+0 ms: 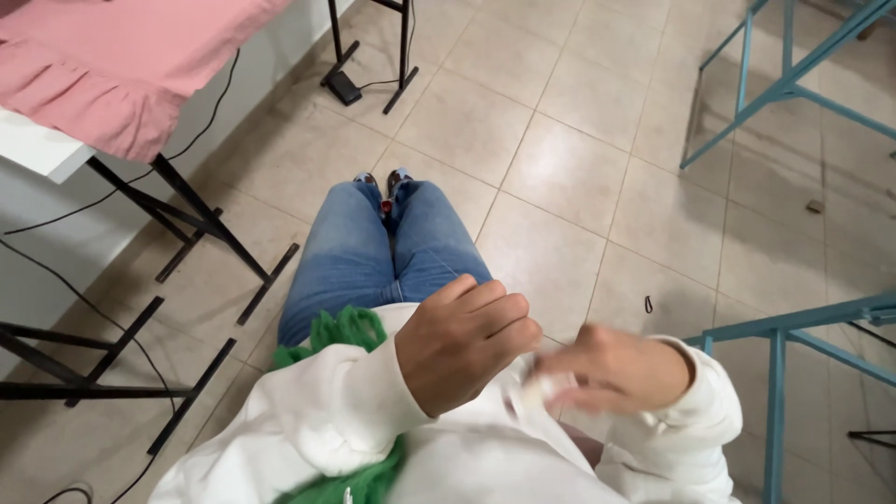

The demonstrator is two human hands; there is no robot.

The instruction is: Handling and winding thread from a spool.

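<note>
Beige floor tiles (579, 168) spread below you, with a pink cloth (121, 56) draped over the tabletop (37, 149) at upper left, black metal legs (187, 210) beneath it and teal frames (784, 84) to the right. Your left hand (464, 347) is curled, fingers (499, 313) bent narrow, resting against your white garment (355, 411) above your jeans (373, 257), with green fabric (341, 331) just beside its sleeve. Your right hand (621, 369) is blurred, its fingers pinched on the white garment at your waist.
</note>
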